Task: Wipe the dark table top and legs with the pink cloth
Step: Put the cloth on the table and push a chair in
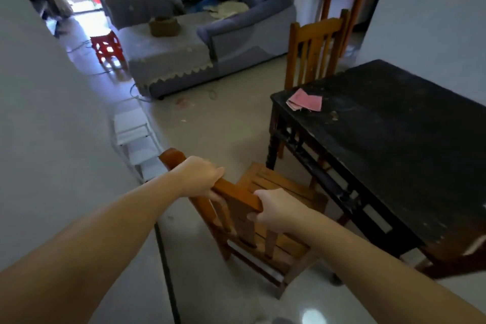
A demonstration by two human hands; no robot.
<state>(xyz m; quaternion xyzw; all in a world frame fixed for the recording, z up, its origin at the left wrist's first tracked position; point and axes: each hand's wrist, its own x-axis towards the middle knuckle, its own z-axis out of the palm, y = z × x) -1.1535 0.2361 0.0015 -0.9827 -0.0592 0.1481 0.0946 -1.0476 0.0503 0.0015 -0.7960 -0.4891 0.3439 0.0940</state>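
The dark table [394,144] stands at the right, its worn black top dusty and its carved legs visible along the near side. A folded pink cloth [306,100] lies on the table's far left corner, touched by neither hand. A wooden chair [268,221] stands on the floor to the left of the table. My left hand [200,175] and my right hand [276,209] both grip the top rail of that chair's back.
A second wooden chair [314,47] stands at the table's far end. A grey sofa [205,42] and a red plastic stool [107,46] lie beyond. A white wall [47,113] closes the left side, with a white rack [134,137] at its foot. Open tiled floor lies between.
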